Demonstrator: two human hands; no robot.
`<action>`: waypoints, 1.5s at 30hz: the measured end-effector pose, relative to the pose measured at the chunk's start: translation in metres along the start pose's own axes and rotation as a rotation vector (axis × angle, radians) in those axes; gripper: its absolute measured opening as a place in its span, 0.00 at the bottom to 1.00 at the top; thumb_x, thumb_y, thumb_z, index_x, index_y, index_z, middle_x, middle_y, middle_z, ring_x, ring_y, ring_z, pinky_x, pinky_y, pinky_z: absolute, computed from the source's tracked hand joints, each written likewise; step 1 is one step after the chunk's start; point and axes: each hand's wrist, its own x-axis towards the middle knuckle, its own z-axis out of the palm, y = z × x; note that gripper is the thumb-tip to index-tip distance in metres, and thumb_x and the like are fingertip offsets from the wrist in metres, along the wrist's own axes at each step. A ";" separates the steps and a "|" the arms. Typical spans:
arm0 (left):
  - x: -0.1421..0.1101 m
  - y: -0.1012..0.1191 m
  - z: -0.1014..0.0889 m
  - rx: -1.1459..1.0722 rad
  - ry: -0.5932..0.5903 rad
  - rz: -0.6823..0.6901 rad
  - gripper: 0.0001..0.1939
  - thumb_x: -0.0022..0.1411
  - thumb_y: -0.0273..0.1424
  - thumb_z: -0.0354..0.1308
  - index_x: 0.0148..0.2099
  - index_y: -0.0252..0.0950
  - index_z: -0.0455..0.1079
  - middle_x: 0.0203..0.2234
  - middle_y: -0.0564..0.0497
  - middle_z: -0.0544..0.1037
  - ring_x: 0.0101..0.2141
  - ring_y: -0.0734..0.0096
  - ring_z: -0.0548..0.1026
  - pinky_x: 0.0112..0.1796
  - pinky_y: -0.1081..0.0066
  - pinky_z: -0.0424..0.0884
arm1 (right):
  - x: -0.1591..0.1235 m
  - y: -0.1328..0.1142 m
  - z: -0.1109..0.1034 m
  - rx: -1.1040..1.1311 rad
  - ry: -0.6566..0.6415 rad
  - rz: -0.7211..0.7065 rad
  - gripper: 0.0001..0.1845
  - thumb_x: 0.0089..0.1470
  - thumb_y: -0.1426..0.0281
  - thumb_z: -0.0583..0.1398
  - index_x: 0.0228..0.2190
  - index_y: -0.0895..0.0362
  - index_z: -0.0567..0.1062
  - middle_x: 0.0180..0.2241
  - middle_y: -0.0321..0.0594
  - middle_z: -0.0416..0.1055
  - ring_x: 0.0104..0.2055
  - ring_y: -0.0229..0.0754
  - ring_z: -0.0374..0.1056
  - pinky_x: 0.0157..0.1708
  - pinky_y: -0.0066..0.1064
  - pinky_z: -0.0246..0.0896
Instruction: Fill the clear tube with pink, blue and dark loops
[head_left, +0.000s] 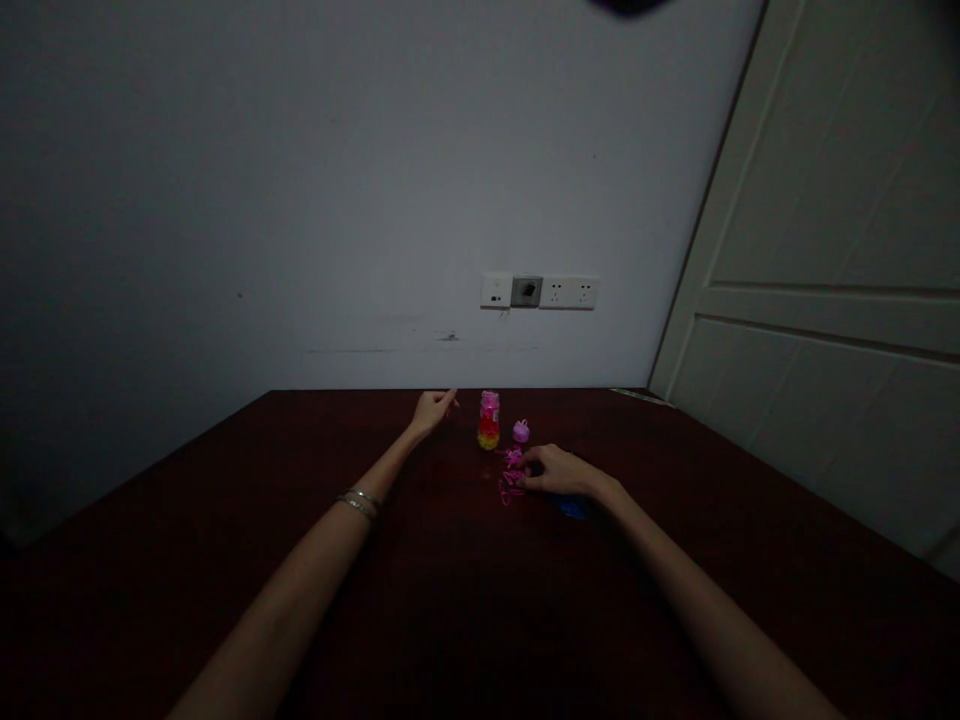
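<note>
On the dark table, a small clear jar stands upright, with pink, red and yellow contents layered inside. To its left my left hand hovers, fingers partly extended, with nothing visible in it. A small pink lid-like piece with a loop on top rests right of the jar. Nearer to me lies a loose group of thin pink pieces, perhaps bands or clips. My right hand reaches over their right side, thumb and fingers apart, fingertips at the pieces. Under its wrist a blue pile is partly hidden.
The dark reddish table ends against a grey-white wall. White sockets and a grey wall plate sit above its back edge. A pale panelled door rises along the right side.
</note>
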 end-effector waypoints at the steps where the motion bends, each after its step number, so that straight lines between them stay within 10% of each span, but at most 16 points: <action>1: -0.003 -0.009 0.000 -0.008 -0.006 -0.019 0.28 0.53 0.51 0.45 0.25 0.29 0.71 0.11 0.55 0.61 0.16 0.78 0.60 0.21 0.76 0.55 | 0.001 -0.001 0.002 -0.025 0.002 0.010 0.18 0.43 0.55 0.59 0.32 0.56 0.75 0.28 0.39 0.72 0.27 0.39 0.66 0.26 0.27 0.55; 11: -0.015 -0.054 0.002 -0.121 0.014 -0.186 0.26 0.53 0.49 0.46 0.27 0.29 0.70 0.10 0.56 0.59 0.14 0.80 0.57 0.19 0.77 0.52 | 0.000 -0.004 0.006 -0.047 0.006 0.002 0.22 0.36 0.52 0.62 0.29 0.56 0.75 0.28 0.39 0.70 0.29 0.41 0.65 0.26 0.27 0.54; 22: -0.020 -0.053 0.000 -0.113 0.039 -0.185 0.28 0.54 0.50 0.43 0.27 0.30 0.69 0.10 0.56 0.58 0.14 0.80 0.56 0.19 0.76 0.52 | 0.006 0.007 0.013 0.034 -0.005 -0.035 0.09 0.44 0.69 0.59 0.31 0.56 0.76 0.30 0.38 0.72 0.31 0.39 0.66 0.32 0.27 0.57; 45: -0.017 -0.061 0.000 -0.186 0.103 -0.145 0.27 0.49 0.50 0.49 0.25 0.29 0.71 0.10 0.57 0.59 0.14 0.80 0.56 0.19 0.76 0.51 | 0.021 0.004 -0.010 0.246 0.027 -0.030 0.11 0.42 0.71 0.58 0.29 0.62 0.78 0.26 0.39 0.73 0.29 0.38 0.66 0.30 0.27 0.59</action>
